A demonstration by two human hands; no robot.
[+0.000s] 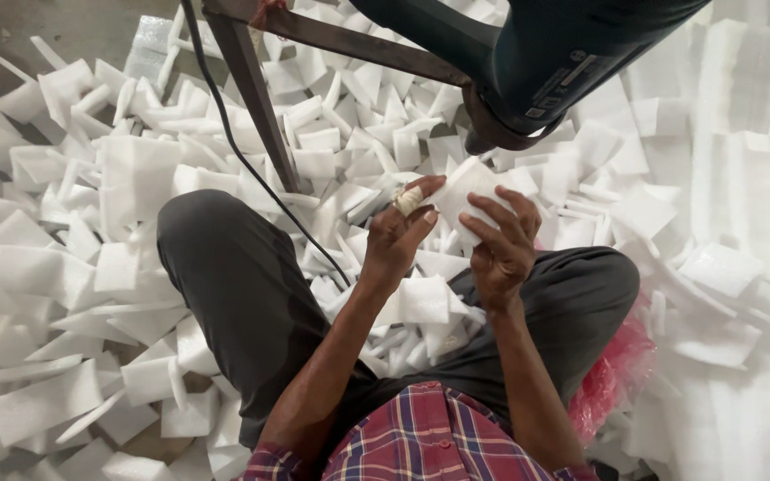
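Holding one white foam piece [463, 198] between them, the left hand [400, 236] and right hand [503, 245] each keep a closed grip on it, just below the dark heat tool [563, 62].

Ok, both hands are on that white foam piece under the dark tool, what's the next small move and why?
Probably lift the foam piece slightly toward the dark tool's nozzle. The left hand and right hand pinch it from both sides just below the nozzle, with a small gap between. The left hand's wrapped finger sits close to the top edge, so keep it back.
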